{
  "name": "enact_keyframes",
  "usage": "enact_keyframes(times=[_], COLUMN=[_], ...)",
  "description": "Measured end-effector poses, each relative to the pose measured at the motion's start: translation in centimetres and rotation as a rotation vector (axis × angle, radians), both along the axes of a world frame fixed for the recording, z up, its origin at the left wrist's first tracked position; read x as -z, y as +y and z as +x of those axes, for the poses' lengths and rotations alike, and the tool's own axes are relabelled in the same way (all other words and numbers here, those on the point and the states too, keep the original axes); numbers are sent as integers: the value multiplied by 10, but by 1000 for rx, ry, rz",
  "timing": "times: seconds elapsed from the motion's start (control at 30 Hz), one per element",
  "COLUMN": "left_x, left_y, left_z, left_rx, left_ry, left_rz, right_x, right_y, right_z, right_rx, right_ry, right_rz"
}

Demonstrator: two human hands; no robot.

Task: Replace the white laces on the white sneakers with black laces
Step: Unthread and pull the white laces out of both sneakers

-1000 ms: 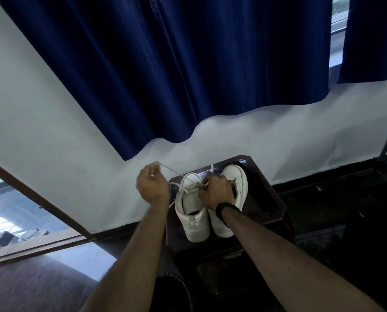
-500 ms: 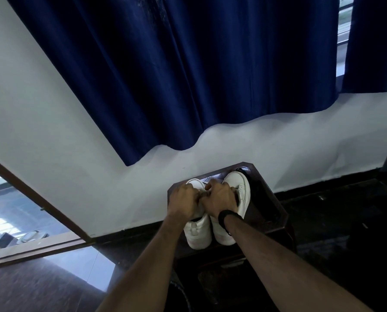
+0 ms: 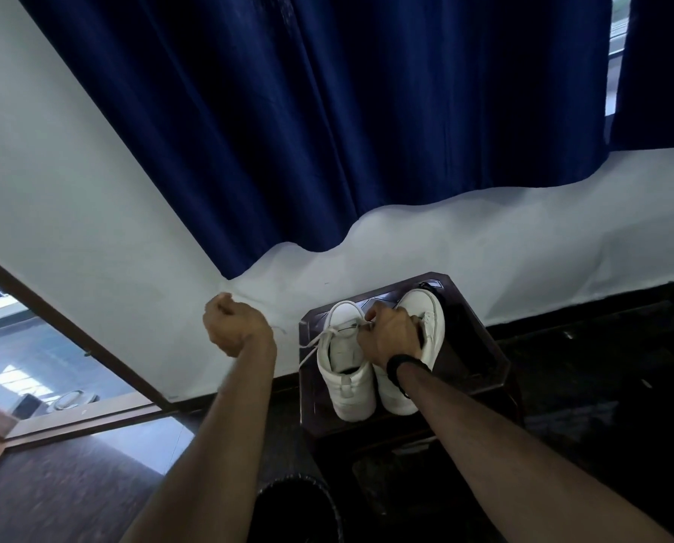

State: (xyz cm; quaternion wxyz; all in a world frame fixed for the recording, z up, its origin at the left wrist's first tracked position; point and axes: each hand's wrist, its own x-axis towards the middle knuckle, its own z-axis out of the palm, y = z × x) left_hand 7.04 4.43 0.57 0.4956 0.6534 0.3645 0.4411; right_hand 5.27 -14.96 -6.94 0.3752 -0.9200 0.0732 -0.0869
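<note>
Two white sneakers stand side by side, heels toward me, on a small dark wooden table (image 3: 472, 370). The left sneaker (image 3: 347, 386) still carries a white lace (image 3: 319, 340), which trails off its left side. My left hand (image 3: 235, 325) is raised to the left of the table, curled round the lace's end against the white wall. My right hand (image 3: 390, 335), with a black wristband, rests over the laces between the left sneaker and the right sneaker (image 3: 425, 319), its fingers pinching the lace at the left sneaker's eyelets. No black laces are in view.
A dark blue curtain (image 3: 327, 123) hangs above on the white wall (image 3: 72, 190). A glass door with a brown frame (image 3: 76, 335) is at the left. The floor is dark, and a dark round object (image 3: 296, 507) sits near my legs.
My left hand left the sneaker and swung out up and to the left, drawing the white lace with it. My right hand stayed on the shoes.
</note>
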Motion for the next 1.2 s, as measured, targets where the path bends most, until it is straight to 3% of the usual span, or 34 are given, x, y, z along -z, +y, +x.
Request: enact_keyframes(times=[0.07,0.13,0.23,0.37,0.43,0.6,0.7,0.8,0.93,1.0,1.2], left_x=[3,10,30,43,52,75,77,80,85,85,87], left_y=[12,15,1,-44,-61,-66,-67,-67,-66,-66,-67], left_z=[-2,-7,-20,-33,-38,-46,-48,-46,-45,-44,-46], left_rx=[-66,-78,65,548,641,550,544,538,527,515,504], left_ry=[82,286,472,492,542,567,531,503,487,485,483], left_rz=[-12,28,106,327,441,369,439,439,415,403,399], right_x=[-1,-2,-2,-1,0,-7,-20,-36,-39,-40,-35], right_y=[1,1,1,0,1,7,16,23,35,36,11], right_z=[0,-1,-2,0,0,7,20,32,41,44,52], right_rx=[0,0,2,-34,-78,-365,-554,-628,-631,-598,-199], right_ry=[1,-2,0,-83,-143,-211,-199,-94,-189,-200,-105], right_rz=[-8,-8,-16,-37,-119,-495,-783,-876,-1009,-981,-648])
